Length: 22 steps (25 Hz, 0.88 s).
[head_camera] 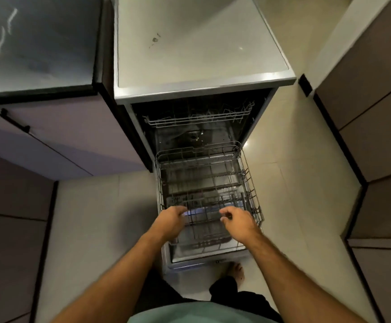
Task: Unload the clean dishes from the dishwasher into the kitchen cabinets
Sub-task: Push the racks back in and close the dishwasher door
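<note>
The dishwasher stands open with its door folded down flat. The wire lower rack is pulled out over the door and I see no dishes in it. The upper rack sits pushed in inside the dark tub and also looks bare. My left hand is at the rack's front left corner, fingers curled over the front wire. My right hand hovers just above the front right part of the rack, fingers loosely bent and holding nothing.
A dark glossy counter with a lower cabinet and black handle lies to the left. Tall brown cabinet fronts line the right. My bare foot stands on the pale tile floor by the door's edge.
</note>
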Motion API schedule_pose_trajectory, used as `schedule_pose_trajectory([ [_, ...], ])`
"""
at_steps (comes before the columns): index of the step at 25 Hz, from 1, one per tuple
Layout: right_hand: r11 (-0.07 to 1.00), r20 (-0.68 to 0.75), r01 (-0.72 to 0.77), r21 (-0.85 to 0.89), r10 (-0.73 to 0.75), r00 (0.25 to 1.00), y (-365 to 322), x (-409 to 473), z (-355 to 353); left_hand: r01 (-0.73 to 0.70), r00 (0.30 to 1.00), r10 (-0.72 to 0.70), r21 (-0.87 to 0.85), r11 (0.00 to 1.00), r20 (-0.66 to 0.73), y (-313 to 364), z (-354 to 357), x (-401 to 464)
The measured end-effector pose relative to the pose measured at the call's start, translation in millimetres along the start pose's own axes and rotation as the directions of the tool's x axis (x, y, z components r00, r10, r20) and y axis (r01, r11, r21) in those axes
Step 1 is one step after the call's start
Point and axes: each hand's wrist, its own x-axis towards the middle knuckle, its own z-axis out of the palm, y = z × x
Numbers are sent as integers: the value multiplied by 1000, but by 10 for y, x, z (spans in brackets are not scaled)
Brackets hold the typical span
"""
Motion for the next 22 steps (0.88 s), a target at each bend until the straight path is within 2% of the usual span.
schedule_pose_trajectory([
  [4,978,-1,-86,190,87,996,359,217,-41,95,990,-114,-209,973,-81,85,334,-50],
  [6,921,37,-190,341,189,981,511,302,84,159,979,-197,-389,907,-60,-13,559,33],
  [9,769,138,-338,543,316,939,713,593,445,227,955,-295,-643,731,2,-158,888,367],
  [12,570,193,-425,704,422,886,858,908,873,306,933,-316,-843,443,172,-266,1183,734],
  [14,443,215,-469,764,510,833,962,1064,1128,318,920,-323,-906,280,223,-364,1341,944],
  [18,454,103,-565,689,711,696,1262,1482,1736,325,857,-421,-946,-4,297,-923,1814,1522],
  [20,343,120,-583,737,782,612,1389,1724,1990,319,828,-464,-945,-72,315,-1136,2062,1766],
  [22,176,227,-595,784,812,538,1450,1952,2194,347,796,-504,-935,-76,336,-1192,2247,1913],
])
